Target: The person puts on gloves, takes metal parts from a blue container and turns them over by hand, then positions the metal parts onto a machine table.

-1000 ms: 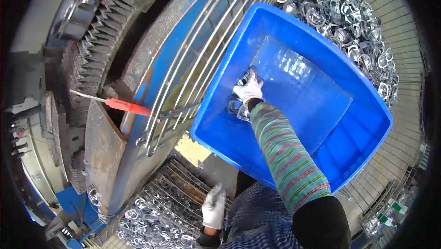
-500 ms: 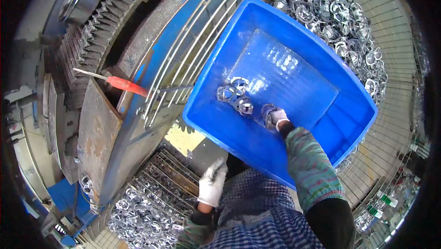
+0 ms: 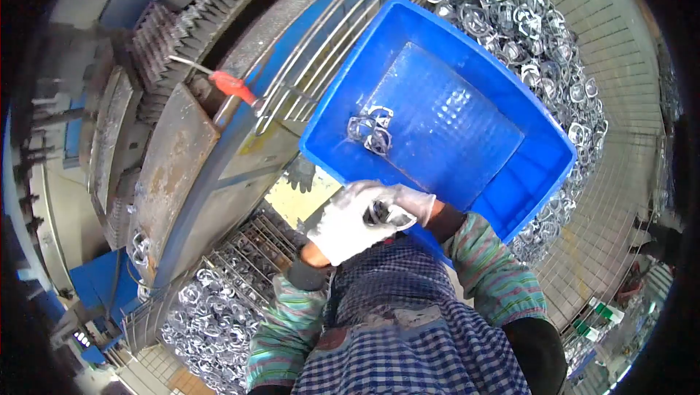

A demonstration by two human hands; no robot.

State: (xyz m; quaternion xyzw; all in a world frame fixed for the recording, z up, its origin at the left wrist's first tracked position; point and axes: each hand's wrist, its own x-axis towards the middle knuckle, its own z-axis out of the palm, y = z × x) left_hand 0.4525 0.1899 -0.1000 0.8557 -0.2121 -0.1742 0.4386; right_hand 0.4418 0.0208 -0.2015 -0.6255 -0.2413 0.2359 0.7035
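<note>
Both my hands wear white gloves and meet at the near edge of the blue bin (image 3: 445, 129). A small shiny metal part (image 3: 376, 213) with openings shows between them, partly covered by the fingers. My left hand (image 3: 348, 226) is closed round it from the left. From the right, my right hand (image 3: 414, 204) grips the same piece. Inside the bin, a few similar ring-like metal parts (image 3: 370, 131) lie together toward the left side.
A wire basket heaped with metal parts (image 3: 518, 23) stands behind and right of the bin. More parts (image 3: 211, 329) fill another basket at lower left. A red-handled tool (image 3: 233, 87) rests by the machine at left. A dark glove (image 3: 300, 174) lies beside the bin.
My right hand has come up from the bin floor toward me with a metal part. My left hand has risen to meet it, and both now hold the part.
</note>
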